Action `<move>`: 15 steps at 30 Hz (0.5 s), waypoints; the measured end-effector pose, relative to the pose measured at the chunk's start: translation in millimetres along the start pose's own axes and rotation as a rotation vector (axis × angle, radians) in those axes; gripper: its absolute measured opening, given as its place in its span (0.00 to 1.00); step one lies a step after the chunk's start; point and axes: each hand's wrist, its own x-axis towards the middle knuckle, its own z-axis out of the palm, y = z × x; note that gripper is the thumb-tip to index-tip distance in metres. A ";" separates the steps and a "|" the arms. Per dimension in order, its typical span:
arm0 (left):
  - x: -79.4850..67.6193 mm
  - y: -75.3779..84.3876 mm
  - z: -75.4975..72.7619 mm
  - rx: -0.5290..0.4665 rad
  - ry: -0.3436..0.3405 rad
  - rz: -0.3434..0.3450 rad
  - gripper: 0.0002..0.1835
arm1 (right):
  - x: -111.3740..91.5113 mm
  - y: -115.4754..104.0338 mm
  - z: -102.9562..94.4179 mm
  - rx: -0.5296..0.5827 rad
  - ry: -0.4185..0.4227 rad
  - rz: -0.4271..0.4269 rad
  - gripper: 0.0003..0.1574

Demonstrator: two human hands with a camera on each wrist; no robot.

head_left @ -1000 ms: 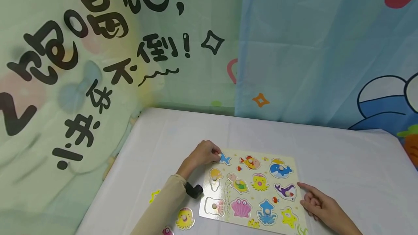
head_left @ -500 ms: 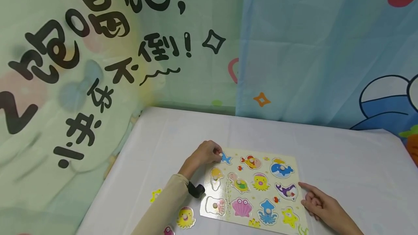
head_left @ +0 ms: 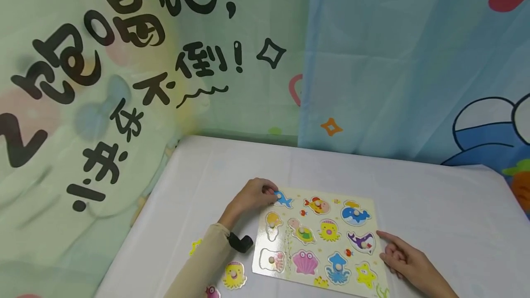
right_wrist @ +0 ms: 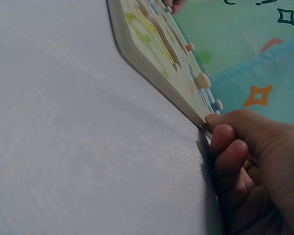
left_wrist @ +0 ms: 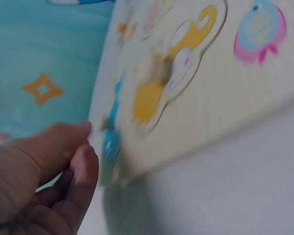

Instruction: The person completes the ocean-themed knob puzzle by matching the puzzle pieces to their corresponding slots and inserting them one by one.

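Note:
A cream peg-puzzle board [head_left: 306, 280] with sea-animal shapes lies flat on the table. At its far left corner sits a blue fish piece [head_left: 283, 200] with a small knob. My left hand [head_left: 252, 194] is beside that piece. In the left wrist view, the thumb and finger of the left hand [left_wrist: 54, 171] are just apart from the knob and hold nothing. At the board's right edge, my right hand [head_left: 410, 259] touches it with the extended index finger and thumb. In the right wrist view, the right hand [right_wrist: 264, 156] rests against the board's side, other fingers bent.
Left of the board lie a loose yellow octopus piece [head_left: 234, 275], a pink piece [head_left: 212, 292] cut by the frame edge, and a yellow piece [head_left: 194, 246] partly behind the sleeve. Printed curtains [head_left: 393, 59] hang behind the white-covered table [head_left: 219, 164].
My left hand has let go of the blue fish's knob and drawn slightly left, so more of the fish shows. The right hand stays at the board's edge.

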 end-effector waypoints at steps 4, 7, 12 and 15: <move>-13.9 -12.1 -26.2 -0.043 0.059 0.008 0.12 | 1.3 -0.1 1.1 -0.017 0.000 -0.009 0.43; -33.7 -24.4 -49.7 -0.062 0.096 -0.006 0.12 | 1.3 0.4 0.9 -0.028 0.001 0.000 0.43; -79.4 -56.4 -78.4 -0.106 0.157 -0.056 0.13 | 1.2 0.9 0.2 -0.028 -0.005 -0.001 0.44; -105.9 -73.9 -84.9 -0.133 0.187 -0.108 0.13 | 1.7 0.5 0.1 -0.030 -0.010 0.005 0.44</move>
